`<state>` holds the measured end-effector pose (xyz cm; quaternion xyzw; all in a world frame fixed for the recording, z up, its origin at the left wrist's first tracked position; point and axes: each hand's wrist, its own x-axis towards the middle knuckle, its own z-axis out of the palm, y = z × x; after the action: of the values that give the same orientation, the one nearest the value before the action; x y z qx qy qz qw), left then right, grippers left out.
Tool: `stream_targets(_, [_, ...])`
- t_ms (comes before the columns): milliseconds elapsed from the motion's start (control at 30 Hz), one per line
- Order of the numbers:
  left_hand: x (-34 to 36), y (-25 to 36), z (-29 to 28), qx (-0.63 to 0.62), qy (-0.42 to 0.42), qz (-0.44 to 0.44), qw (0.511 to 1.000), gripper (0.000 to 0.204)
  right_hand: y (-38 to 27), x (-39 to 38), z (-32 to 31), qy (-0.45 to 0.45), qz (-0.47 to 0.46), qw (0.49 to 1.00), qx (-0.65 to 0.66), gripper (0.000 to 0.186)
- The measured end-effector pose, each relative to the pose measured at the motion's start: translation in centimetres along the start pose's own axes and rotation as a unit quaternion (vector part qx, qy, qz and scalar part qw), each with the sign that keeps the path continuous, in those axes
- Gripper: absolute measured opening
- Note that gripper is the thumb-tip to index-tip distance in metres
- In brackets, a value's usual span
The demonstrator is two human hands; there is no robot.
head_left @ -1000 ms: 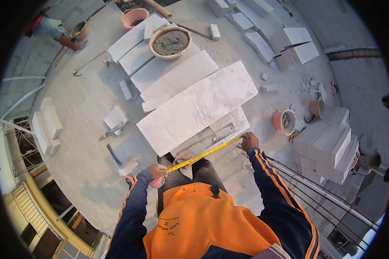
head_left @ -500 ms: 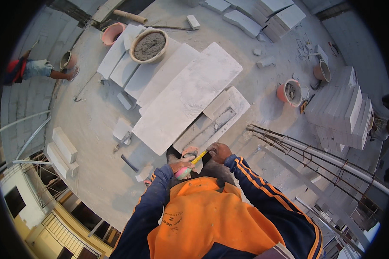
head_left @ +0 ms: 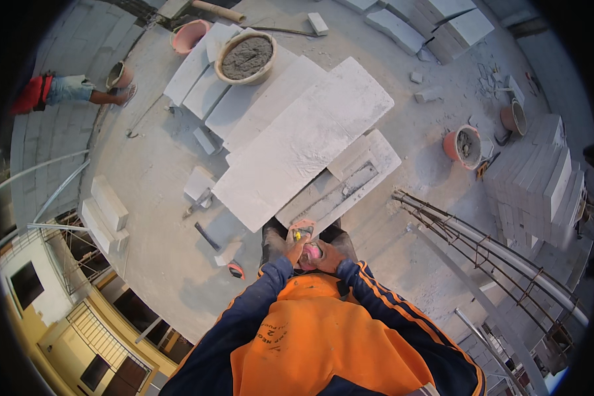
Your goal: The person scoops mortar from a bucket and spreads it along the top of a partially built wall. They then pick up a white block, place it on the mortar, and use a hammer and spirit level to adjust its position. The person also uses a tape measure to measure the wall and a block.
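Observation:
Both my hands are close together in front of my orange top. A pink tape measure (head_left: 313,251) is between them, with a short bit of its yellow blade showing. My left hand (head_left: 294,252) is closed round the left side, by the yellow blade. My right hand (head_left: 330,257) is curled against the right side of the pink case, partly hiding it. Just beyond my hands lies a large pale block (head_left: 303,145) on other blocks. Beside it, nearer me, is a smaller block (head_left: 360,178) with a dark smeared strip.
A mortar basin (head_left: 245,58) stands on blocks at the far left. A hammer (head_left: 208,236) lies on the floor to my left. Mortar bucket (head_left: 462,146), stacked blocks (head_left: 528,171) and a rebar cage (head_left: 482,254) are on the right. Another person's leg (head_left: 102,97) shows far left.
My right hand has come left to meet my left hand at the tape measure. The stretch of yellow blade between them has shortened. The view has shifted, moving the surroundings slightly rightward.

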<state>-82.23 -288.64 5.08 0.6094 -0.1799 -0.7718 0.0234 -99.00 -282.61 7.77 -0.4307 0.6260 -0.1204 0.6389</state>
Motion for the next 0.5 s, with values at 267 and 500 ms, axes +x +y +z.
stream_targets(267, [0.9, -1.3, -2.5, 0.326, 0.103, 0.181, 0.922, 0.055, 0.5, 0.0, -1.0, -0.027, -0.029, 0.998, 0.046, 0.054])
stream_targets(500, [-1.8, 2.0, -2.2, 0.301, 0.184, 0.219, 0.910, 0.051, -3.8, 0.3, -1.5, 0.063, -0.111, 0.992, 0.011, 0.048])
